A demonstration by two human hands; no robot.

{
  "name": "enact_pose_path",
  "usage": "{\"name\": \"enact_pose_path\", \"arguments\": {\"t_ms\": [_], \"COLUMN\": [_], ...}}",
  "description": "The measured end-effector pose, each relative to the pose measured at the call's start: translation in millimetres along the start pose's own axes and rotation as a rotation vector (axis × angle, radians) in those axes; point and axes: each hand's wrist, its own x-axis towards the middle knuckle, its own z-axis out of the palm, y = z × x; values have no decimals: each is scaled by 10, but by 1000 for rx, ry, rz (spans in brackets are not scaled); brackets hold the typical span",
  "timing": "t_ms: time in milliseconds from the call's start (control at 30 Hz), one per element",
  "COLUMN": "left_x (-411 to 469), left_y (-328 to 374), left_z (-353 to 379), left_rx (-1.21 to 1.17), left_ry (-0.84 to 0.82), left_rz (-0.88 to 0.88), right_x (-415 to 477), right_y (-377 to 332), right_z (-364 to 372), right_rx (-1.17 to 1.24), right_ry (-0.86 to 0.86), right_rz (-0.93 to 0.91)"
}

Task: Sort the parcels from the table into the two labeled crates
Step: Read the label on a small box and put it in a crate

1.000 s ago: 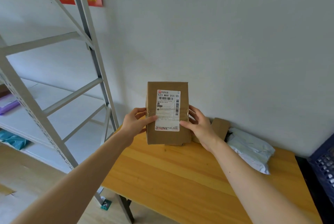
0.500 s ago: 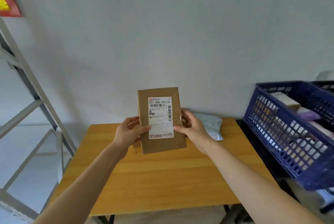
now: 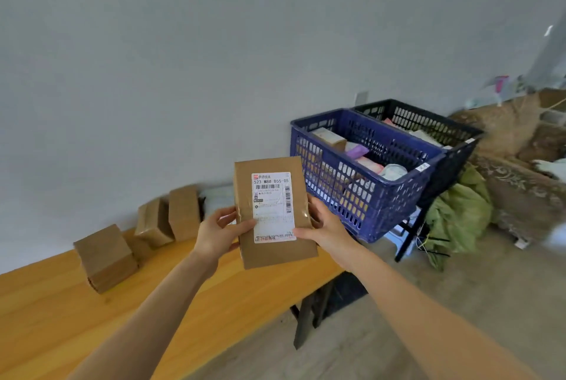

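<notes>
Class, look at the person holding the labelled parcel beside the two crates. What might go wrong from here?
1. The blue crate and black crate stand side by side and their tags are unreadable, so the brown parcel might go into the wrong one.
2. The left hand and right hand grip only its lower half; it might slip.

Left forearm (image 3: 171, 297) and right forearm (image 3: 413, 309) are slender, bare to the wrists; left grip (image 3: 219, 234) and right grip (image 3: 326, 229) are bare too.

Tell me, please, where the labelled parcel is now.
Centre of the head view: the labelled parcel is held upright by the left hand and right hand over the table, left of the blue crate.
</notes>
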Motion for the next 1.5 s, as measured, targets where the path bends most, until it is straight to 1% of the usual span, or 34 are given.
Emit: {"name": "enact_pose_path", "arguments": {"t_ms": [200,367,567,733,867,933,1100,1200,1267,1367,1433,1500], "left_x": [27,-74,-162,-168,-81,-4,369,652,863,1167,1399,1647], "left_y": [41,29,99,152,171,174,247,297,322,384,429,496], "left_z": [1047,1826,2968,3813,4362,4624,5215,5534,5759,6050,6231,6406], "left_rx": [45,86,137,140,139,149,205,195,186,250,298,293], "left_ry": [-120,-139,-144,-154,-134,-139,-197,-231,-233,-203,-190,-202], "left_rz": [5,6,37,29,30,33,59,73,85,126,143,137], "right_x": [-261,-451,-631,-805,-866,-854,-660,-450,-247,42,270,546], "right_y": [186,356,489,556,606,659,794,841,862,864,870,867], "right_z": [-928,-1682,-2748,-3548,-4070,-4285,-4795,-5106,-5344,-5647,-5846,-6062], "right_rx": [23,60,111,159,233,267,267,263,228,165,152,154], "right_ry": [122,137,218,214,131,130,181,221,243,257,252,237], "right_rz": [7,8,37,45,169,195,147,118,90,59,55,66]}}
